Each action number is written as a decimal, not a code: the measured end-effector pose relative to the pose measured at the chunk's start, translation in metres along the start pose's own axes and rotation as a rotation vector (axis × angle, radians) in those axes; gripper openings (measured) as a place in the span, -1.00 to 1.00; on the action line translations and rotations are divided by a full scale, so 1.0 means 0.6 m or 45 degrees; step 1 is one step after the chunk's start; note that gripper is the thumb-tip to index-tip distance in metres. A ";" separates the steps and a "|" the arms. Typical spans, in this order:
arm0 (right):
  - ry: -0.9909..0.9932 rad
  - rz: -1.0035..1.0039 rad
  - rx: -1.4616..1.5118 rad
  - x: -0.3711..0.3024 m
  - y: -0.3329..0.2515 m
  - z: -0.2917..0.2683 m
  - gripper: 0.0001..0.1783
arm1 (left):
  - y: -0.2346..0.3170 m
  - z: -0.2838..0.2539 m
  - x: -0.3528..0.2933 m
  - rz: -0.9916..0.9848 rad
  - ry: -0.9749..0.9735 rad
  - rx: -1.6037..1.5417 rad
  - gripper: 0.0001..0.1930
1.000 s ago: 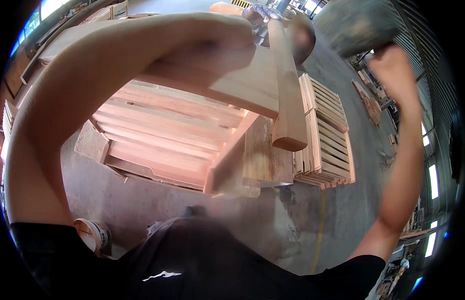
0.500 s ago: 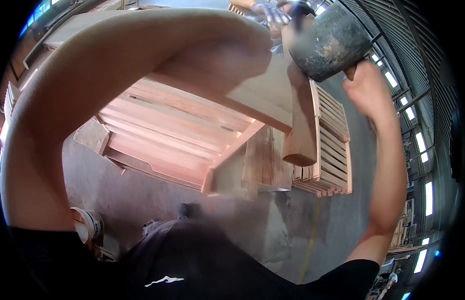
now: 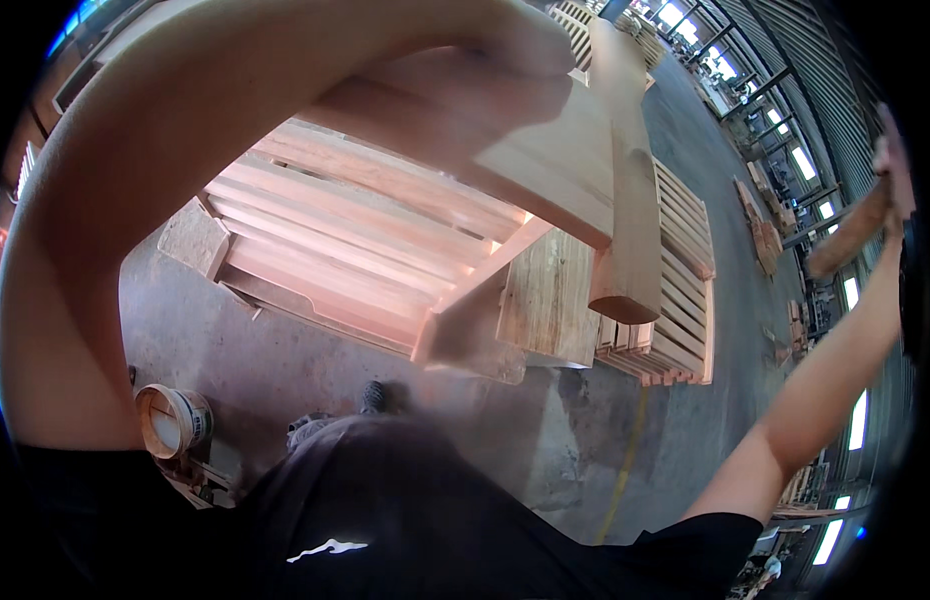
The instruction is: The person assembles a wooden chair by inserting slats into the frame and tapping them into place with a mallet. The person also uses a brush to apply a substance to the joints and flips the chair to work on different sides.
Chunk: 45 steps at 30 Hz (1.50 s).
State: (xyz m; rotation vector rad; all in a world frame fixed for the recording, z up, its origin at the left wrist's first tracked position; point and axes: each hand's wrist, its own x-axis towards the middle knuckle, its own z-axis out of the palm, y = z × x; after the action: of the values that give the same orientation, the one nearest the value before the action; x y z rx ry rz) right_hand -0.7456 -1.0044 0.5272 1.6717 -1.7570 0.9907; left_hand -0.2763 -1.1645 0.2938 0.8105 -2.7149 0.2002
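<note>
A broad pale wooden board [image 3: 545, 165] slants across the upper middle. Its right end meets a thick wooden post [image 3: 630, 210] with a rounded end. My left hand [image 3: 530, 40] is closed over the board's far edge near that post, fingers partly hidden. Far out at the right rim, my raised right hand [image 3: 893, 185] grips the mallet by its wooden handle [image 3: 850, 232]. The dark mallet head cannot be made out against the black rim. Below the board lie joined pink-brown slats [image 3: 355, 230] in a frame.
Slatted wooden panels [image 3: 682, 270] are stacked beyond the post. A wooden block [image 3: 548, 300] stands beside the frame. A white bucket [image 3: 175, 420] sits on the concrete floor [image 3: 485, 430] at lower left. More timber [image 3: 760, 225] lies farther right.
My right hand has swung the mallet away from the post, out to the right. The board and post appear slightly farther right. The gloved hand at the top is out of sight.
</note>
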 end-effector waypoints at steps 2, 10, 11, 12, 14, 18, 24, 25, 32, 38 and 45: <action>-0.309 -0.048 -0.328 -0.175 -0.210 0.185 -0.60 | -0.016 -0.009 -0.022 -0.053 -0.009 0.028 -0.47; -0.386 -0.040 0.448 -0.378 -0.122 0.401 -0.79 | -0.021 0.005 -0.013 -0.058 -0.029 0.069 -0.45; -0.320 0.081 0.540 -0.414 -0.084 0.439 -0.81 | -0.013 -0.004 -0.016 -0.058 -0.010 0.085 -0.44; -0.308 0.282 0.546 -0.472 -0.038 0.495 -0.82 | -0.006 -0.004 -0.014 -0.056 -0.009 0.093 -0.44; -0.368 0.725 0.503 -0.585 0.041 0.608 -0.82 | 0.005 0.002 0.007 -0.028 0.000 0.097 -0.44; -0.758 1.426 1.082 -0.773 -0.003 0.736 -0.56 | -0.002 -0.008 -0.007 -0.235 -0.045 0.098 -0.41; -0.787 1.806 0.996 -0.981 0.144 0.890 -0.81 | -0.015 -0.040 -0.118 -0.508 0.037 -0.007 -0.23; -0.738 1.816 0.904 -0.994 0.154 0.902 -0.76 | -0.025 -0.046 -0.151 -0.595 0.009 -0.059 -0.21; -1.021 0.769 -0.276 -0.963 0.082 0.820 -0.48 | -0.192 -0.043 -0.400 -0.408 0.316 -0.436 -0.01; -0.343 0.930 0.281 -1.055 -0.029 0.818 -0.64 | -0.283 -0.072 -0.456 -0.286 0.456 0.414 -0.48; -0.583 2.213 1.910 -1.140 -0.514 0.977 -0.03 | -0.369 -0.038 -0.465 -0.193 0.633 0.651 -0.70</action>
State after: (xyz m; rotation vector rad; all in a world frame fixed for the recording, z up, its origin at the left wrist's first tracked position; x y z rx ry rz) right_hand -0.2998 -1.0427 -0.3134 0.0882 -2.9277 3.4218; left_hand 0.0740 -1.2007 0.2354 0.9381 -2.1400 0.9505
